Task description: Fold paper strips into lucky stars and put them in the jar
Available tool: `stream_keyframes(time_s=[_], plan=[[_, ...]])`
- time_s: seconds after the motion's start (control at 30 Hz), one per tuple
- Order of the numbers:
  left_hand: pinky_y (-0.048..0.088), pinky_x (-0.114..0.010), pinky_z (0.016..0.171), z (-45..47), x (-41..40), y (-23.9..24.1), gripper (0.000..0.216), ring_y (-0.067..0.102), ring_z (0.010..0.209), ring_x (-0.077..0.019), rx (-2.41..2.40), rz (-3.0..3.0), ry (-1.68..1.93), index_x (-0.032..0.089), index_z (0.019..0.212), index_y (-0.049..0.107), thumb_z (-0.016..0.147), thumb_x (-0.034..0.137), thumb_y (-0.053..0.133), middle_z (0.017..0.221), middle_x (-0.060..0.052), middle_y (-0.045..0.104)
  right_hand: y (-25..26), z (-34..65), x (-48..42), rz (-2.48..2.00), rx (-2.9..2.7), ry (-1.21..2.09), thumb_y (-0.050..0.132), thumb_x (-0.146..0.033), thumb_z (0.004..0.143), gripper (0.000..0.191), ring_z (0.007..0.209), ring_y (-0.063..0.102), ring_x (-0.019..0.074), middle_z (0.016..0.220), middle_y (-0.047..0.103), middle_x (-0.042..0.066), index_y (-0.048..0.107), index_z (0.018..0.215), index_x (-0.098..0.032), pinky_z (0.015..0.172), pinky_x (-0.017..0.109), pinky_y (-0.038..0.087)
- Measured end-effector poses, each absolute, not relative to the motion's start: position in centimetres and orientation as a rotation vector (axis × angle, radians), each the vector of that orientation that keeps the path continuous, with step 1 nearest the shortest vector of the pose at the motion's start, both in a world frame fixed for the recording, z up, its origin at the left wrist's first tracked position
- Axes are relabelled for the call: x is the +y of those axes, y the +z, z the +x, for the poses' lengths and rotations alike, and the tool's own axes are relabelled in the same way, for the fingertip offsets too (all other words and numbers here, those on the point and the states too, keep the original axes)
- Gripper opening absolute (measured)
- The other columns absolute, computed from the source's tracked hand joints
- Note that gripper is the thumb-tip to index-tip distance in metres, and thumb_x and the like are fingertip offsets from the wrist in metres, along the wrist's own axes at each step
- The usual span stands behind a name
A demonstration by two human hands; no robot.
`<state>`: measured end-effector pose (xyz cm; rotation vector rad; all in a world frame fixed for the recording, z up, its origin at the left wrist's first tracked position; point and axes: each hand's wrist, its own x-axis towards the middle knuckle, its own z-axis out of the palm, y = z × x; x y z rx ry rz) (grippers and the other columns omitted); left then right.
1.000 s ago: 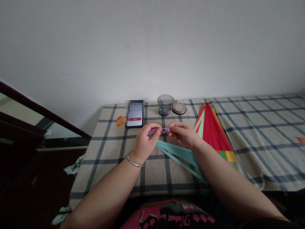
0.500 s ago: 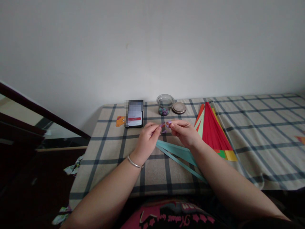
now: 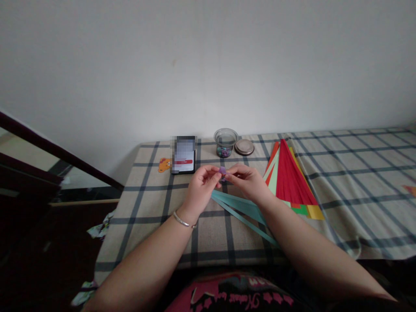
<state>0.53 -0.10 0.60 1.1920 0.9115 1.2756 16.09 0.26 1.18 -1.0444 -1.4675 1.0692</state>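
A small folded purple paper strip (image 3: 222, 170) is pinched between my two hands above the table. My left hand (image 3: 205, 181), with a silver bangle at its wrist, grips it from the left with thumb and fingers. From the right, the fingertips of my right hand (image 3: 245, 178) close on the same strip. Pale teal paper strips (image 3: 240, 203) lie on the cloth below, partly under my right forearm. Beyond my hands stands a clear jar (image 3: 225, 138) with small purple and teal pieces at its bottom; its round lid (image 3: 244, 146) lies beside it.
A phone (image 3: 184, 156) rests at the back left beside an orange bear figure (image 3: 164, 165). To the right, red, green, orange and yellow paper strips (image 3: 292, 182) fan out on the checked tablecloth (image 3: 149, 203). A wall (image 3: 208, 78) rises behind the table.
My right hand has moved slightly left, so both hands' fingertips now meet around the purple strip. Earlier there was a gap between them, with the strip stretched across and a loose end hanging.
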Motion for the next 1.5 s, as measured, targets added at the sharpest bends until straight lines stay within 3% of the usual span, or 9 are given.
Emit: stream_keyframes(time_s=[0.17,0.3,0.63,0.83,1.07,1.23,1.37,1.5], plan=[[0.054,-0.024,0.065,0.4,-0.2,0.7,0.024,0.064,0.072,-0.0122,0.948,1.312,1.237,0.017,0.097,0.065,0.077,0.028,0.068,0.094,-0.005,0.07,1.5,16.2,0.2,-0.989,-1.582,0.875,0.067,-0.037,0.079,0.019,0.073,0.061,0.0163,0.073,0.067,0.004,0.071,0.071,-0.02,0.07,0.031,0.046],[0.055,-0.027,0.065,0.3,-0.1,0.7,0.021,0.066,0.069,-0.0143,1.016,1.346,1.218,0.017,0.097,0.066,0.082,0.031,0.063,0.092,-0.006,0.071,1.9,16.2,-0.1,-0.952,-1.649,0.775,0.061,-0.038,0.085,0.025,0.074,0.061,0.0167,0.072,0.068,0.005,0.071,0.07,-0.02,0.072,0.032,0.048],[0.052,-0.029,0.081,0.2,0.3,-0.3,0.022,0.065,0.081,-0.0157,0.99,1.237,1.278,0.015,0.086,0.069,0.077,0.035,0.07,0.087,-0.005,0.071,1.7,16.1,-0.3,-1.001,-1.624,0.862,0.068,-0.036,0.079,0.017,0.067,0.06,0.0154,0.071,0.067,0.004,0.072,0.073,-0.02,0.062,0.029,0.046],[0.052,-0.025,0.067,0.4,0.2,0.2,0.03,0.064,0.072,-0.0138,0.935,1.063,1.226,0.016,0.088,0.072,0.07,0.039,0.076,0.079,-0.004,0.071,1.5,16.0,-0.1,-1.065,-1.519,0.91,0.07,-0.042,0.075,0.024,0.069,0.06,0.0156,0.07,0.066,0.003,0.066,0.069,-0.019,0.064,0.03,0.047],[0.053,-0.023,0.069,0.7,0.2,0.9,0.03,0.064,0.067,-0.0093,0.766,0.824,1.236,0.016,0.081,0.072,0.058,0.029,0.085,0.077,-0.002,0.072,1.4,15.8,0.0,-0.951,-1.372,1.17,0.075,-0.043,0.069,0.027,0.067,0.062,0.0146,0.07,0.067,0.002,0.064,0.071,-0.019,0.066,0.03,0.05],[0.053,-0.022,0.065,0.6,0.2,1.2,0.032,0.063,0.062,-0.0078,0.72,0.729,1.209,0.015,0.079,0.067,0.056,0.025,0.086,0.072,0.0,0.07,1.2,15.8,0.0,-0.939,-1.365,1.141,0.076,-0.043,0.069,0.029,0.065,0.058,0.0129,0.07,0.063,0.0,0.06,0.072,-0.019,0.064,0.029,0.049],[0.049,-0.019,0.055,0.4,0.2,1.4,0.031,0.059,0.053,-0.0058,0.724,0.706,1.16,0.015,0.077,0.062,0.058,0.024,0.085,0.069,0.001,0.068,1.2,15.9,-0.2,-0.933,-1.416,1.07,0.072,-0.037,0.074,0.024,0.065,0.056,0.0122,0.072,0.06,-0.001,0.062,0.09,-0.021,0.062,0.027,0.046],[0.047,-0.017,0.052,0.4,0.2,1.4,0.033,0.057,0.052,-0.0052,0.734,0.689,1.139,0.015,0.077,0.06,0.058,0.024,0.085,0.067,0.002,0.066,1.3,16.1,-0.4,-0.964,-1.535,0.963,0.067,-0.031,0.08,0.032,0.063,0.053,0.0115,0.073,0.059,-0.001,0.062,0.11,-0.023,0.059,0.026,0.043]])
